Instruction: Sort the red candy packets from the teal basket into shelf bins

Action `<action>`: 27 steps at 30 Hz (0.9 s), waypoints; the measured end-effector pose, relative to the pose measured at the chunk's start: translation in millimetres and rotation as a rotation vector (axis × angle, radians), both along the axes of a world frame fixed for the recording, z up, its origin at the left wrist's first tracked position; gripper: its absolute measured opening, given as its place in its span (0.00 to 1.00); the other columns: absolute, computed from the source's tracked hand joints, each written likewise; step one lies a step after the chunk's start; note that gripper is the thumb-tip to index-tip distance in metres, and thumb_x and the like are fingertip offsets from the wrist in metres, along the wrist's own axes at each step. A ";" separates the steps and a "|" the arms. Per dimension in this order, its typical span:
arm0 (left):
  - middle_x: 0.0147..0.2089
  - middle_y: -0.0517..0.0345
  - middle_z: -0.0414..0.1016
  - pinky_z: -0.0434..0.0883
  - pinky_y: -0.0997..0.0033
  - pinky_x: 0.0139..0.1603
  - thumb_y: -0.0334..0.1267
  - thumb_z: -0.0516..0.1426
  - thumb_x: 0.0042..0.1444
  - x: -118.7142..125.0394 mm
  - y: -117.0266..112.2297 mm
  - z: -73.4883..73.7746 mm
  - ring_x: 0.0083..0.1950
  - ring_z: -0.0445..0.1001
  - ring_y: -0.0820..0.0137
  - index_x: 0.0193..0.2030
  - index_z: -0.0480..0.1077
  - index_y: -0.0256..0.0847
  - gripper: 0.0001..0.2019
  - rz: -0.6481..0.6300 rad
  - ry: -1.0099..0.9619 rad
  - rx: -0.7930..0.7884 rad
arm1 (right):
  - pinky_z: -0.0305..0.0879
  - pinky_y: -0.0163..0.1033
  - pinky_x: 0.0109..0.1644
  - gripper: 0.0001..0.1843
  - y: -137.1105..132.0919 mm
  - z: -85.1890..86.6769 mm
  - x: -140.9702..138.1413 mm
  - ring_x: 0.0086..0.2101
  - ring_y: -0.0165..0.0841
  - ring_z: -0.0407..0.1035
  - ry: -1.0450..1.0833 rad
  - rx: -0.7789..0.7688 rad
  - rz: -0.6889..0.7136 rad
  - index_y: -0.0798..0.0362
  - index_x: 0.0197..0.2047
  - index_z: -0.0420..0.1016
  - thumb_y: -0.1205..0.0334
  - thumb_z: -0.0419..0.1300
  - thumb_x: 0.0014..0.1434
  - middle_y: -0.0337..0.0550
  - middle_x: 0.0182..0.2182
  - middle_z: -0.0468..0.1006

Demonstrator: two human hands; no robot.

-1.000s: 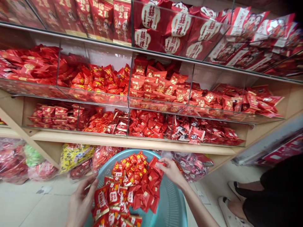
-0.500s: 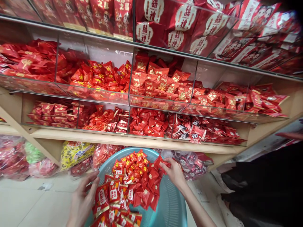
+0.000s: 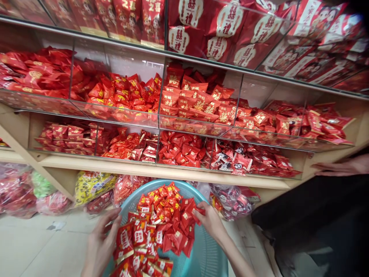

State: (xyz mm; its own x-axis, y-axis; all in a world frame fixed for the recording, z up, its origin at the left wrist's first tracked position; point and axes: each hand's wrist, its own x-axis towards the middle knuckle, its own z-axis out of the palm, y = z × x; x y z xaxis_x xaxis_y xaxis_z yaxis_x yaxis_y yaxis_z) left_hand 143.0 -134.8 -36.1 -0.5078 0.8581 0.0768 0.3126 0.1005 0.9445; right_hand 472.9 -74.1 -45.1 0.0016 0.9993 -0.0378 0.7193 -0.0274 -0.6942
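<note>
Below me is a teal plastic basket (image 3: 211, 246) heaped with small red packets of several kinds. My right hand (image 3: 213, 223), at the basket's right side, is closed with its fingertips on a red candy packet (image 3: 198, 215) at the edge of the pile. Plain red packets (image 3: 175, 240) lie just left of it, and red and gold ones (image 3: 165, 200) are toward the back. My left hand (image 3: 103, 236) is at the basket's left side, fingers and thumb apart, beside larger red packets with white labels (image 3: 124, 242).
Shelves with clear-fronted bins of red packets (image 3: 198, 102) rise ahead. Beneath the lowest wooden ledge (image 3: 115, 165) are plastic bags of sweets, among them a yellow bag (image 3: 93, 188). A person in dark clothes (image 3: 314, 223) stands close at right, one hand (image 3: 343, 167) near the shelf end.
My right hand has moved slightly down and left with the packet. The other person has come closer, the hand now further into view. My left hand has stayed in place.
</note>
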 end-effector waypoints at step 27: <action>0.44 0.52 0.77 0.74 0.63 0.44 0.55 0.59 0.43 0.6 2.5 -2.0 0.48 0.74 0.55 0.36 0.75 0.42 0.19 -0.021 0.009 0.036 | 0.61 0.36 0.36 0.10 30.1 5.4 -17.3 0.36 0.39 0.74 -0.173 -0.027 0.045 0.52 0.35 0.79 0.59 0.57 0.54 0.47 0.32 0.81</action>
